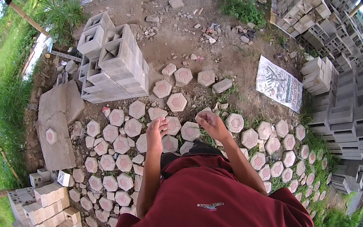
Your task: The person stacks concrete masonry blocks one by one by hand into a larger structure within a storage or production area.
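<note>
I look down over a dark red shirt at my two bare forearms held out in front of me. My left hand (156, 131) hovers with its fingers loosely curled and apart, and holds nothing. My right hand (209, 121) is also empty, fingers bent and slightly spread. Both hang above a patch of hexagonal concrete pavers (121, 145) with pinkish centres, laid loosely on the dirt. The nearest pavers (189, 131) lie right between and beneath the hands.
A stack of grey hollow blocks (114, 65) stands ahead on the left beside flat slabs (55, 126). Large piles of blocks (352, 103) line the right side, smaller ones (49, 211) the lower left. A printed sack (279, 83) lies on the ground. Grass borders the left.
</note>
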A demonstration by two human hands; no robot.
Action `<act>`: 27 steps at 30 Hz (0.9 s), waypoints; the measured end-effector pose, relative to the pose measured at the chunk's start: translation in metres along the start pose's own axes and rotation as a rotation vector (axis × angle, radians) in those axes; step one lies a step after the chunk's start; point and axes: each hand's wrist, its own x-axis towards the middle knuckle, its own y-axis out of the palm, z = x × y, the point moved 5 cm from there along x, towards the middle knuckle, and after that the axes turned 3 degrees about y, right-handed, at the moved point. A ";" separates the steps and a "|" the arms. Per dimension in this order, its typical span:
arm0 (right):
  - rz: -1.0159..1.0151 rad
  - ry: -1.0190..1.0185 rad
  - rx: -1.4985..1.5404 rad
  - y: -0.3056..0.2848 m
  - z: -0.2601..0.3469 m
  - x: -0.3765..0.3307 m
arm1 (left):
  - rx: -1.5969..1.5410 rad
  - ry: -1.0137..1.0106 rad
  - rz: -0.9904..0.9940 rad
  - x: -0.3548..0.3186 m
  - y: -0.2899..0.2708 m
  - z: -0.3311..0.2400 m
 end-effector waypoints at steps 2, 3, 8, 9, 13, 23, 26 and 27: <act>0.016 -0.009 -0.021 -0.009 0.015 0.032 | -0.035 -0.002 0.000 0.013 0.019 -0.007; 0.036 0.019 0.029 -0.014 0.022 0.045 | -0.008 0.023 0.033 0.020 0.028 -0.011; 0.099 -0.018 -0.108 -0.025 0.033 0.115 | -0.023 0.009 -0.047 0.074 0.029 -0.018; 0.103 -0.015 -0.117 -0.026 0.033 0.128 | -0.026 -0.005 -0.072 0.086 0.027 -0.021; 0.141 0.029 -0.072 -0.035 0.033 0.193 | -0.075 -0.027 -0.131 0.147 0.024 -0.032; 0.053 0.014 -0.067 -0.038 0.085 0.454 | -0.056 0.049 -0.091 0.408 0.062 -0.149; 0.141 0.014 0.034 -0.016 0.121 0.517 | -0.073 0.141 0.006 0.464 0.076 -0.206; 0.152 0.005 -0.043 -0.013 0.122 0.539 | -0.051 0.133 -0.008 0.475 0.075 -0.210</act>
